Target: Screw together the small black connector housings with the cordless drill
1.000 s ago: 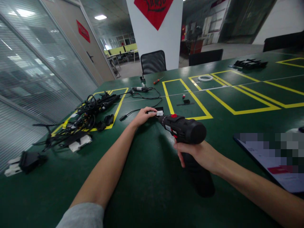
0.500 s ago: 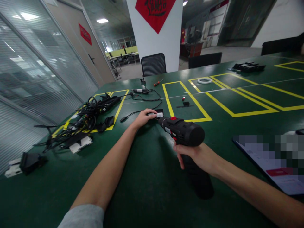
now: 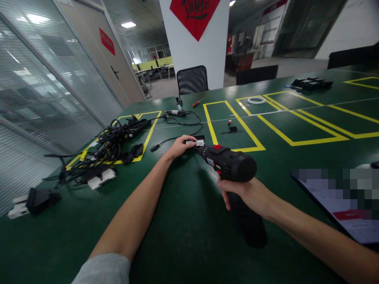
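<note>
My right hand (image 3: 247,193) is wrapped round the handle of a black cordless drill (image 3: 229,163) with red trim. Its nose points away from me at a small black part with a white label (image 3: 197,141) lying on the green table (image 3: 183,221). My left hand (image 3: 179,146) reaches forward and pinches that small part at its left end, holding it flat on the table. The drill tip sits right at the part's near edge.
A tangle of black cables and connectors (image 3: 109,144) lies left, with white-and-black blocks (image 3: 99,178) nearer me. Yellow tape boxes mark the table. An orange screwdriver (image 3: 197,103), a white ring (image 3: 256,100), black parts (image 3: 310,83) lie farther off. A clipboard with paper (image 3: 340,201) lies right.
Hardly anything has moved. The drill nose has come a little closer to the small part, and my view has shifted slightly.
</note>
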### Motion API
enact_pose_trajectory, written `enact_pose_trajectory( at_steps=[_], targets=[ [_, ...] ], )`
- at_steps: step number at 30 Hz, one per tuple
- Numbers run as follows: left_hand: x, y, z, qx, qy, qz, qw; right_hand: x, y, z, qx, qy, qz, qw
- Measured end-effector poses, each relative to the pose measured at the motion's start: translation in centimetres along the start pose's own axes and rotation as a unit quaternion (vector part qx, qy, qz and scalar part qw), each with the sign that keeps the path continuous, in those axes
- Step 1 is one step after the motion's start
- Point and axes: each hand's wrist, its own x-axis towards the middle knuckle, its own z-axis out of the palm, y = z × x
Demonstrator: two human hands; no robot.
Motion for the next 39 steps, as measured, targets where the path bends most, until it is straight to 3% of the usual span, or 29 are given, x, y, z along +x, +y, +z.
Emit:
enact_pose_trajectory(
  at_steps=[13,25,39],
  targets=[
    [-0.42,0.71,0.16,-0.003,0.006,-0.014,1.000,-0.04,-0.02,-0.16,0.003,-0.001,0.007,1.000],
    [-0.22,0.08,0.34,-0.011,0.014,-0.005,1.000,-0.09,-0.36,0.00,-0.027,0.005,0.023,0.999],
    [-0.28,0.05,0.43,0.012,0.015,-0.001,1.000,-0.11,-0.49,0.07,-0.016,-0.004,0.000,1.000]
  ],
)
